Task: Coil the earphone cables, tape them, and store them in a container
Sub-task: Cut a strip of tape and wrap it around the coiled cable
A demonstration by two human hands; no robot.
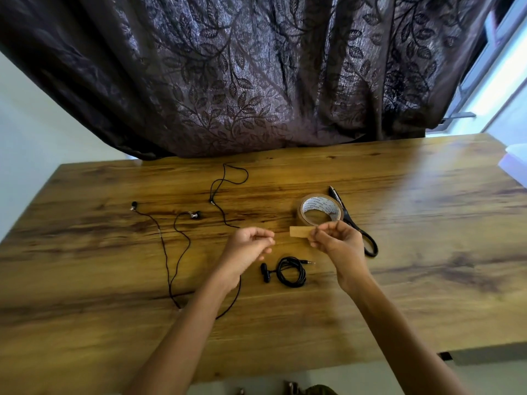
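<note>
Two bare forearms reach in from the near edge over the wooden counter (427, 252); taking the tape roll (318, 209) as the mark, both hands hover just on its near side. The right hand (338, 238) pinches one end of a cut tape strip (299, 231) between thumb and fingertips; the left hand (248, 243) has its fingers curled in toward the thumb, with nothing visible between them, and sits just clear of the strip's free end.

The strip lies level in the air, its long axis running left to right in front of the roll, its free end pointing at the left hand. The coiled earphone (291, 271) lies flat on the counter nearer the camera than the roll, directly below the strip and between the two wrists, about equally close to either hand; its buds stick out on the left-hand side and its plug points the other way, toward the scissors (353, 220) that lie touching the roll's right flank; so the bundle's long axis runs parallel to the strip.

I judge the coming move to be bringing the strip down across the coil's strands. A second earphone (171, 252) sprawls uncoiled well left of the roll; no container shows clearly.
</note>
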